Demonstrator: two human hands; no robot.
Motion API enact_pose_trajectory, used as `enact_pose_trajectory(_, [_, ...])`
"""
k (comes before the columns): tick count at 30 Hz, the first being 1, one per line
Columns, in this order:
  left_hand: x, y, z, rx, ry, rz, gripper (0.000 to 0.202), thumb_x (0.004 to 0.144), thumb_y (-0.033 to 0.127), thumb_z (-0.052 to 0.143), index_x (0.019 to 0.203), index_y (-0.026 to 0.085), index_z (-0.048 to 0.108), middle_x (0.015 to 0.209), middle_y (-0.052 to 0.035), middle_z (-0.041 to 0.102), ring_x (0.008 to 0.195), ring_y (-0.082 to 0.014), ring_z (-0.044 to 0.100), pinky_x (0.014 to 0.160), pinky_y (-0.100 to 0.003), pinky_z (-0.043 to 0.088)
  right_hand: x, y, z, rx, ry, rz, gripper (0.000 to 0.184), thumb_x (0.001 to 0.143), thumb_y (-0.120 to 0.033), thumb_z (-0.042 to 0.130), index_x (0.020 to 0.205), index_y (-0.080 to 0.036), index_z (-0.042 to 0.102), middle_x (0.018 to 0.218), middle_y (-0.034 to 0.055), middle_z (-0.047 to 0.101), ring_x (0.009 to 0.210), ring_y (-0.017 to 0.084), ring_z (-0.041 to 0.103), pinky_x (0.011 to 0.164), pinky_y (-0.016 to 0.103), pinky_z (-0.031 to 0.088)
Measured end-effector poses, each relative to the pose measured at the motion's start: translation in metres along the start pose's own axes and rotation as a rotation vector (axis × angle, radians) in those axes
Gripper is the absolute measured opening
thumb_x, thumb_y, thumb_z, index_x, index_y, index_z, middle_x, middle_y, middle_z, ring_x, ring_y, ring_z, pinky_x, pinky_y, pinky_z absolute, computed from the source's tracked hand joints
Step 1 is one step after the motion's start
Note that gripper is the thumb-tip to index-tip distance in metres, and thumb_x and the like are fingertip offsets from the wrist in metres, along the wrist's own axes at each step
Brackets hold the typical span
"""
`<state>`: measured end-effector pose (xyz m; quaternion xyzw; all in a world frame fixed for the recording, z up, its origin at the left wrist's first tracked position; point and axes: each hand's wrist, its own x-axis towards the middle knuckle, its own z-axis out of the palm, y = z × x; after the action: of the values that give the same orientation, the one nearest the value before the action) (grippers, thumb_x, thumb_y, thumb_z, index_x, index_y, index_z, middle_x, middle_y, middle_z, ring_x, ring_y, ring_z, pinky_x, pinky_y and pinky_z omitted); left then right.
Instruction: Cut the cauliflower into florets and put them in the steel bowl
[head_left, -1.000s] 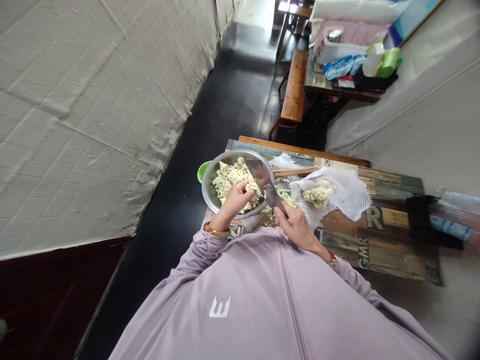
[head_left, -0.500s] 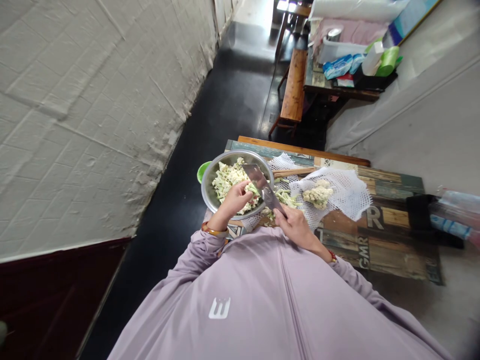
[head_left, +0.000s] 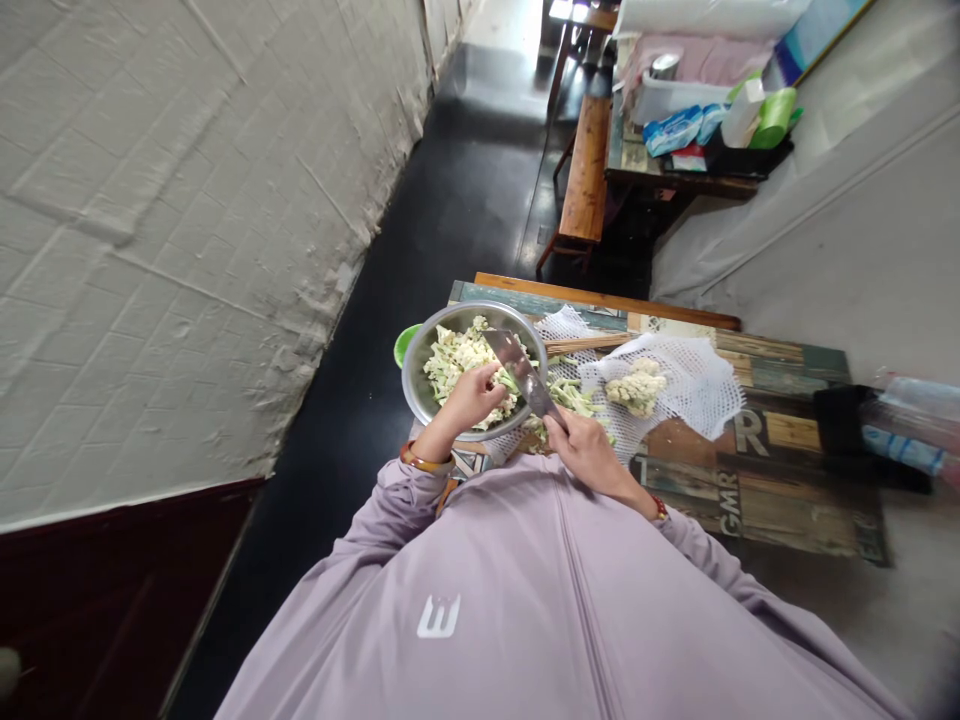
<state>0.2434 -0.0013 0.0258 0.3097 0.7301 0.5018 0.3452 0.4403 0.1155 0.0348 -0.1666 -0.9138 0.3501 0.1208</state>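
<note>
My right hand [head_left: 583,445] is closed round the handle of a kitchen cleaver [head_left: 523,372], whose broad blade slants up and left over a steel bowl [head_left: 413,385]. Cut cauliflower florets [head_left: 456,358] fill much of that bowl. Above its near side, my left hand [head_left: 474,395] pinches a pale green cauliflower stalk [head_left: 505,380] close beside the blade. Its fingers partly hide the piece. To the right, a larger chunk of cauliflower [head_left: 637,387] lies on white foam netting [head_left: 697,385], and trimmed stalks [head_left: 572,397] lie by the bowl's right rim.
The bowl stands on a patchwork wooden table [head_left: 799,435]. Thin wooden sticks [head_left: 589,343] lie behind the netting. A green container [head_left: 406,345] shows at the bowl's left. Beyond are a wooden bench [head_left: 587,180] and another table bearing packets and a white tub [head_left: 660,100]. A wall [head_left: 187,220] runs along the left.
The cleaver and my right hand have shifted very slightly left. My left hand stays over the bowl with the stalk, and the other things have not visibly moved.
</note>
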Motion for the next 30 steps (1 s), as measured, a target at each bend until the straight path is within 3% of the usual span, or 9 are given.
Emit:
enact_pose_trajectory(3, [0.001, 0.002, -0.002, -0.043, -0.065, -0.056, 0.017, 0.072, 0.017, 0.061, 0.088, 0.013, 0.066, 0.065, 0.0017, 0.062, 0.062, -0.0138, 0.061, 0.058, -0.023, 0.049, 0.000, 0.001, 0.003, 0.025, -0.014, 0.022, 0.027, 0.102, -0.029, 0.041, 0.088, -0.020, 0.063, 0.070, 0.0040, 0.068, 0.068, 0.020, 0.067, 0.070, 0.030, 0.050])
enact_pose_trajectory(8, [-0.004, -0.004, 0.014, -0.303, -0.104, -0.124, 0.029, 0.078, 0.024, 0.056, 0.104, 0.014, 0.065, 0.084, -0.0035, 0.069, 0.074, -0.0160, 0.067, 0.064, -0.025, 0.056, 0.001, 0.006, 0.008, 0.039, 0.002, 0.040, 0.027, 0.101, -0.028, 0.041, 0.086, -0.021, 0.063, 0.068, 0.0037, 0.065, 0.071, 0.021, 0.067, 0.072, 0.031, 0.051])
enact_pose_trajectory(15, [0.003, -0.016, 0.005, -0.179, -0.183, -0.106, 0.016, 0.072, 0.018, 0.060, 0.086, 0.014, 0.064, 0.071, -0.0003, 0.065, 0.064, -0.0137, 0.063, 0.058, -0.023, 0.053, 0.000, 0.011, 0.010, 0.060, -0.036, 0.029, 0.030, 0.100, -0.029, 0.041, 0.081, -0.021, 0.062, 0.070, 0.0044, 0.067, 0.066, 0.020, 0.064, 0.068, 0.031, 0.049])
enact_pose_trajectory(21, [-0.004, -0.018, 0.013, -0.355, -0.190, -0.144, 0.026, 0.079, 0.025, 0.060, 0.102, 0.014, 0.066, 0.082, -0.0031, 0.069, 0.074, -0.0144, 0.066, 0.063, -0.023, 0.054, 0.001, 0.014, 0.011, 0.101, -0.062, 0.110, 0.030, 0.100, -0.032, 0.041, 0.078, -0.022, 0.059, 0.064, 0.0015, 0.062, 0.059, 0.017, 0.060, 0.062, 0.027, 0.044])
enact_pose_trajectory(25, [-0.005, -0.022, 0.015, -0.327, -0.262, -0.159, 0.023, 0.077, 0.026, 0.064, 0.096, 0.013, 0.067, 0.080, -0.0035, 0.069, 0.074, -0.0147, 0.065, 0.063, -0.023, 0.053, 0.000, 0.017, 0.013, 0.102, -0.089, 0.093, 0.030, 0.100, -0.032, 0.041, 0.079, -0.021, 0.061, 0.066, 0.0015, 0.062, 0.061, 0.017, 0.060, 0.064, 0.026, 0.045])
enact_pose_trajectory(30, [-0.007, -0.028, 0.018, -0.414, -0.180, -0.205, 0.037, 0.077, 0.032, 0.070, 0.109, 0.014, 0.066, 0.093, -0.0054, 0.070, 0.082, -0.0168, 0.068, 0.066, -0.024, 0.053, 0.003, 0.015, 0.017, 0.069, -0.070, 0.071, 0.026, 0.099, -0.029, 0.043, 0.089, -0.020, 0.065, 0.070, 0.0035, 0.066, 0.065, 0.018, 0.063, 0.066, 0.028, 0.048])
